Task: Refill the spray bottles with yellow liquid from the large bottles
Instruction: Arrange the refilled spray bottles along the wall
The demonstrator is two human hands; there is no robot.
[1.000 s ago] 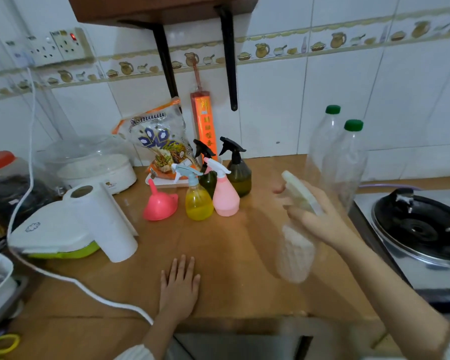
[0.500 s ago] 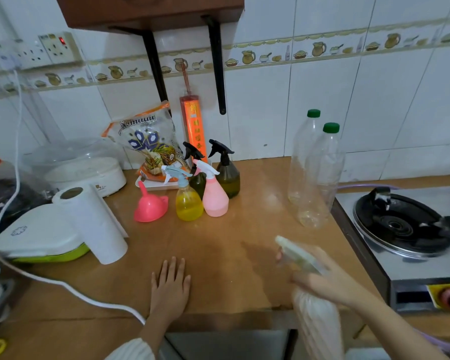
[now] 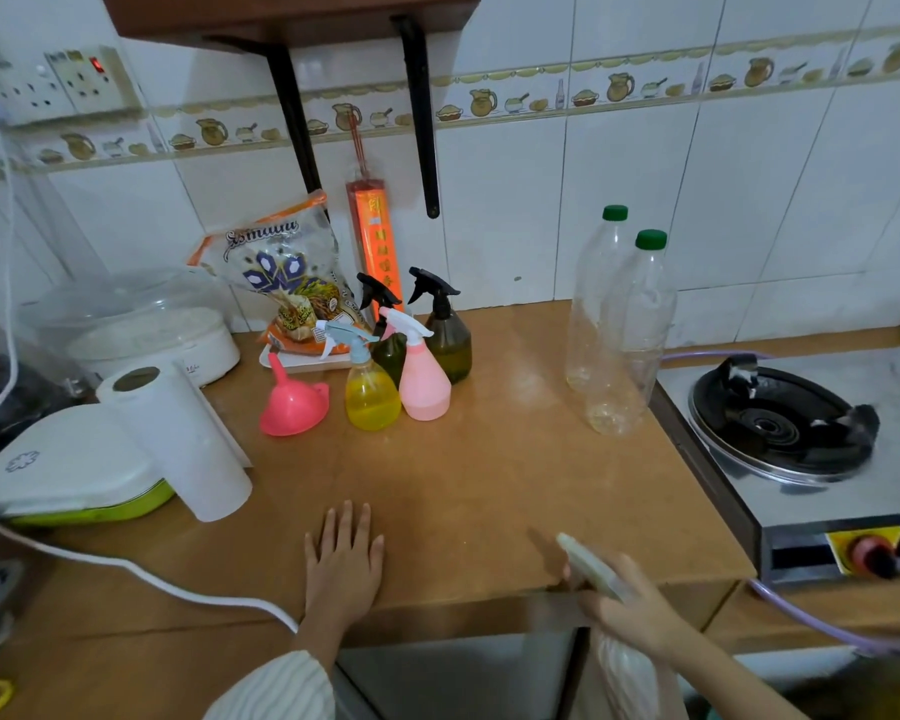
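Wooden countertop (image 3: 489, 485) carries four spray bottles (image 3: 422, 376) clustered beside the pink funnel (image 3: 293, 402), two large bottles (image 3: 622, 330) looking nearly drained; my left hand (image 3: 343, 563) lies flat for bracing while my right hand (image 3: 630, 610) grips a clear spray bottle (image 3: 619, 662) below the edge.

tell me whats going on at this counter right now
A person stands at a wooden counter. Their left hand lies flat and empty on it, while the right hand grips a clear spray bottle by its pale trigger head, just past the front edge. Four more spray bottles stand grouped near the wall: a yellow one, a pink one and two dark ones, beside a pink funnel. Two large green-capped bottles near the stove look almost empty.
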